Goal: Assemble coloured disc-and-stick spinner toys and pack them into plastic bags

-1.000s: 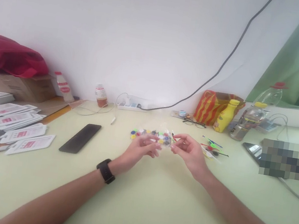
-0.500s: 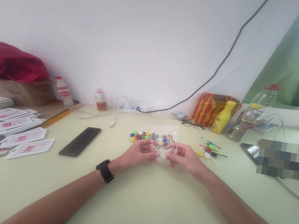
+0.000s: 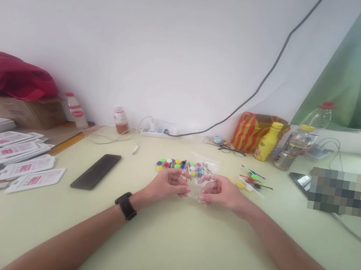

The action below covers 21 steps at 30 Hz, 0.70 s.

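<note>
Between my hands is a small clear plastic bag (image 3: 195,189), see-through and hard to outline. My left hand (image 3: 171,182) pinches its left side between thumb and fingers. On the right side, my right hand (image 3: 221,191) grips it in the same way. Just beyond the fingers lie several small round coloured pieces (image 3: 168,164) in blue, red, green, yellow and white, partly hidden by the hands. To the right of my right hand lies a loose group of coloured plastic pointers (image 3: 255,179) with thin, arrow-like shapes.
A black phone (image 3: 96,172) lies left of my arm, and white cards (image 3: 29,168) are heaped at far left. Along the wall stand a small drink bottle (image 3: 121,121), a striped bag (image 3: 248,129), a yellow bottle (image 3: 268,142) and clear bottles (image 3: 295,148). Glasses (image 3: 232,151) lie before the striped bag.
The whitish piece seen between my fingers before no longer shows clearly. The bag looks spread flatter, and both hands stay in nearly the same place.
</note>
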{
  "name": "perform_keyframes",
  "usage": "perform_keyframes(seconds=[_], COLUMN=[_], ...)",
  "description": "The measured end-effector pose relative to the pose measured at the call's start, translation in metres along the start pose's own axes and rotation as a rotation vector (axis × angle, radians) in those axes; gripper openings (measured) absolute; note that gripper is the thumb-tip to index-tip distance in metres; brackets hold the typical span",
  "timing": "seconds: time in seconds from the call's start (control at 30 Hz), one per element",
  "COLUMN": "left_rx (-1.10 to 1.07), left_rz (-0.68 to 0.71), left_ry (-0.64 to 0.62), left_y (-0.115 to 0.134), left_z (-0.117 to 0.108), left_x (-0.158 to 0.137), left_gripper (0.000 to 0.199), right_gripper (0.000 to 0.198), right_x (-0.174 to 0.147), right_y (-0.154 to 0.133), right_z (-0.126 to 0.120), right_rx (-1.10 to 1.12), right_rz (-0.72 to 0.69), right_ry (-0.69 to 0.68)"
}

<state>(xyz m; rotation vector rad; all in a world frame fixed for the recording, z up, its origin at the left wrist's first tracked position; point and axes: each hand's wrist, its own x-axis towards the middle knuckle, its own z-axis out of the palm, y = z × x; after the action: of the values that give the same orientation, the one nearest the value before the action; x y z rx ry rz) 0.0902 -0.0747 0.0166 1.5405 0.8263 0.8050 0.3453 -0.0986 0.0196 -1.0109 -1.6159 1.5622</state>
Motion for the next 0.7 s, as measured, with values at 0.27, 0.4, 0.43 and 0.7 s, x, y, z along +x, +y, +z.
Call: perform_keyframes(seconds=[0.27,0.4,0.43,0.7], left_rx=[0.102,0.135,0.141,0.067], left_rz=[-0.060,-0.064,-0.057,-0.035], left_ry=[-0.102,-0.159,-0.169,-0.231], left_y=[0.007,0.008,0.008,0.017], left_z=[-0.003,0.001,0.002,0.006], left_x=[-0.005,-0.009,-0.009,-0.012], left_gripper=[0.042,0.039,0.037,0.030], right_gripper=[0.054,0.050,0.049,0.028], right_x=[0.007,0.008,0.007,0.003], right_y=[0.000,0.002,0.002,0.006], right_z=[-0.013,-0.018,-0.018,-0.008], right_rx=[-0.085,-0.288,-0.327,-0.557], right_rz=[-0.127,-0.251,-0.261,-0.417], right_ry=[0.312,0.651,0.712,0.845])
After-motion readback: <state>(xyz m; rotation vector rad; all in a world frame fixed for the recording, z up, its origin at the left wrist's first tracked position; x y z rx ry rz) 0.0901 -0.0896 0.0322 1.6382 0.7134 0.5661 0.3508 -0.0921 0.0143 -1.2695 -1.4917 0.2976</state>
